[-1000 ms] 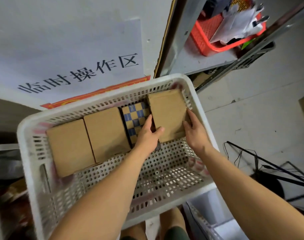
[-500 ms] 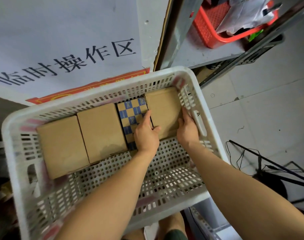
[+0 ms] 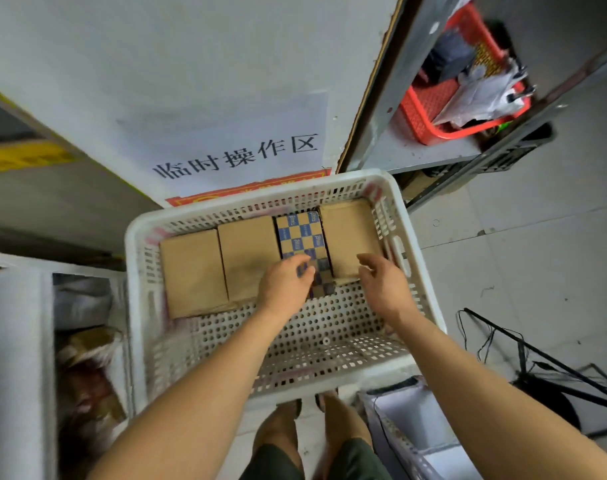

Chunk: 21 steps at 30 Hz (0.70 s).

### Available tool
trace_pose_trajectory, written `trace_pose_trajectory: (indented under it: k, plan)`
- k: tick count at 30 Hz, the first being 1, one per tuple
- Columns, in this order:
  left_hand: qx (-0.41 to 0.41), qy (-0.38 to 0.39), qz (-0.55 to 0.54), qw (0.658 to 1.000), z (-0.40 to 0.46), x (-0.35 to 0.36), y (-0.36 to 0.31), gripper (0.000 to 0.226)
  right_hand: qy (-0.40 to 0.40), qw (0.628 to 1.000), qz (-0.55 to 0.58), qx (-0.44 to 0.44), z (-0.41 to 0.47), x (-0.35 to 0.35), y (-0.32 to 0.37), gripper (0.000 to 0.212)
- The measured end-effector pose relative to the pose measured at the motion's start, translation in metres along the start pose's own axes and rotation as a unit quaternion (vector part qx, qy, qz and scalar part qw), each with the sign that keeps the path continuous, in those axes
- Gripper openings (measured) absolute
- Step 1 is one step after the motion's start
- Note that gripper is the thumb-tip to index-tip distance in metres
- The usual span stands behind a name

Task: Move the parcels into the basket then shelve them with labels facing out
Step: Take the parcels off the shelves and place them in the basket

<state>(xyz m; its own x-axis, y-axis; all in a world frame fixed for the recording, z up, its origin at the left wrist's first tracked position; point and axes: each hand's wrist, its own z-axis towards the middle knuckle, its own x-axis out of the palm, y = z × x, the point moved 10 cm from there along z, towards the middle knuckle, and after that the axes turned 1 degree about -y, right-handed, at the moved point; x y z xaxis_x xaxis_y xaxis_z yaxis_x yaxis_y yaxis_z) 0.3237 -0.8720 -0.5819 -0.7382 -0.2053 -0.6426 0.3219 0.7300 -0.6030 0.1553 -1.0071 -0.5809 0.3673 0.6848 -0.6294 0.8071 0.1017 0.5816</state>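
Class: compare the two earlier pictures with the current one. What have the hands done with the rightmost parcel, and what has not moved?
Both hands have let go of the rightmost brown parcel and drawn back. The left hand now hovers over the checkered box; the right hand is open beside it. All four parcels stay in their row in the white basket.

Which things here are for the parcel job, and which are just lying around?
For the job: white basket; three brown parcels; checkered parcel; left hand; right hand.

Lying about: red basket; paper sign; black cables.
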Motion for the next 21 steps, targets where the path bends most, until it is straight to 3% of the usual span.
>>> trace_pose_trajectory:
  k: [6,13,21]
  plan:
    - [-0.014,-0.052,0.035,0.998,-0.081,-0.113,0.019,0.038,0.079,0.989,-0.059,-0.114,-0.076,0.000,0.107,0.039]
    - [-0.059,-0.136,0.004,0.989,-0.178,-0.216,0.053,0.038,0.135,0.954,-0.112,-0.242,-0.135,0.023,0.219,0.034]
    - [-0.167,-0.296,-0.016,0.941,-0.308,-0.297,0.104,0.036,0.229,0.868,-0.162,-0.410,-0.210,0.080,0.335,0.032]
